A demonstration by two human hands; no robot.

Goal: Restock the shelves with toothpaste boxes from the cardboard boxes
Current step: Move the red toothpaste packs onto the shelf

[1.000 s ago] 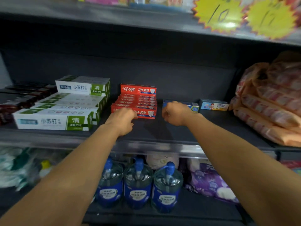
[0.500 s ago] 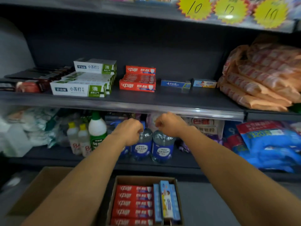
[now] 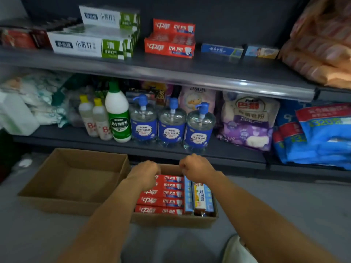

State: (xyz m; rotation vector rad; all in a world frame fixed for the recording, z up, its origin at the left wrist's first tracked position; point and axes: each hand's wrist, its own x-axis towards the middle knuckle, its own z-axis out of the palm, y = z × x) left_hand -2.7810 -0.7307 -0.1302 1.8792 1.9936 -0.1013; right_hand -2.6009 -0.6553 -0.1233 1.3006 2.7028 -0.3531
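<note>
Okay, nearest: cardboard box [image 3: 171, 220] on the floor, packed with red toothpaste boxes [image 3: 161, 202] printed 中华, flat in a row; blue ones [image 3: 188, 196] on edge at their right. My left grip [image 3: 145, 172] sits curled over the red row's far end, my right grip [image 3: 195, 168] curled over the blue ones. Can't tell if either grasps anything. Both forearms stretched forward and down. An empty cardboard box [image 3: 74, 179] touches the full one's left side. Lower shelf [image 3: 218, 150]: three blue-labelled pump bottles [image 3: 171, 126], green "84" bottle [image 3: 117, 114]. Upper shelf [image 3: 171, 73]: red 中华 stack [image 3: 170, 39], green-white 小苏打 boxes [image 3: 91, 40].
</note>
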